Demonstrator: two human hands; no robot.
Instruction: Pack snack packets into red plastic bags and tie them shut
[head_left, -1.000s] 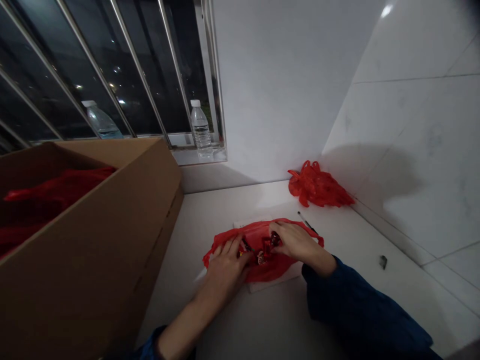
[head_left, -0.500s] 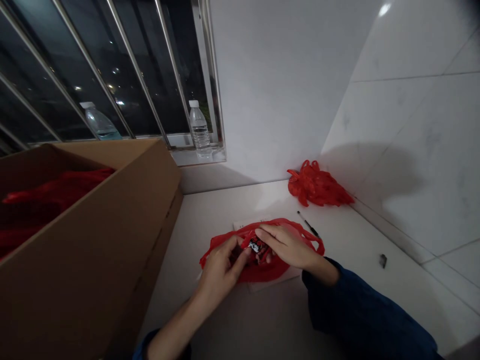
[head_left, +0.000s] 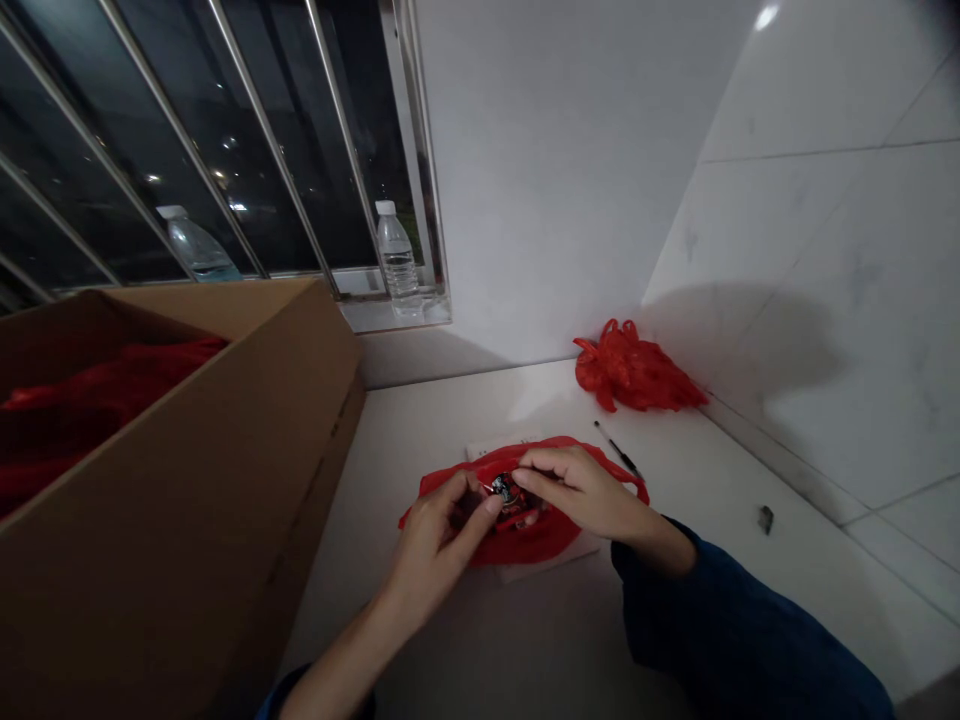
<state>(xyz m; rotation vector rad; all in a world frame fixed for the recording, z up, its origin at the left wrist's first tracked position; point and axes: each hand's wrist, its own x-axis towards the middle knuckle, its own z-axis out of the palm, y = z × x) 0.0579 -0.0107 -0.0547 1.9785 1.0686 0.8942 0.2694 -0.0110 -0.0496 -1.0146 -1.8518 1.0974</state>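
Note:
A red plastic bag [head_left: 536, 548] lies spread open on the white table. Over it, a small shiny black, red and silver packet [head_left: 504, 490] sits between my hands; its exact kind is too small to make out. My left hand [head_left: 442, 530] curls around the packet's left side, thumb at its lower edge and fingers above. From the right, my right hand [head_left: 577, 490] pinches the packet's upper right side with thumb and index finger. More reddish pieces show under my fingers, partly hidden. White paper [head_left: 551, 560] sticks out from beneath the bag.
A cardboard box [head_left: 247, 440] with red bags [head_left: 127, 385] inside stands at left. Bunched red bags [head_left: 634, 370] lie by the wall. A black pen [head_left: 619, 450] and a small dark item [head_left: 765, 519] rest at right. One bottle [head_left: 399, 262] stands on the windowsill; another bottle [head_left: 199, 248] leans behind the box.
My right hand has drawn slightly right and its fingers have closed into a pinch. The packet has turned a little and shows more between my hands. My left hand stays almost in place.

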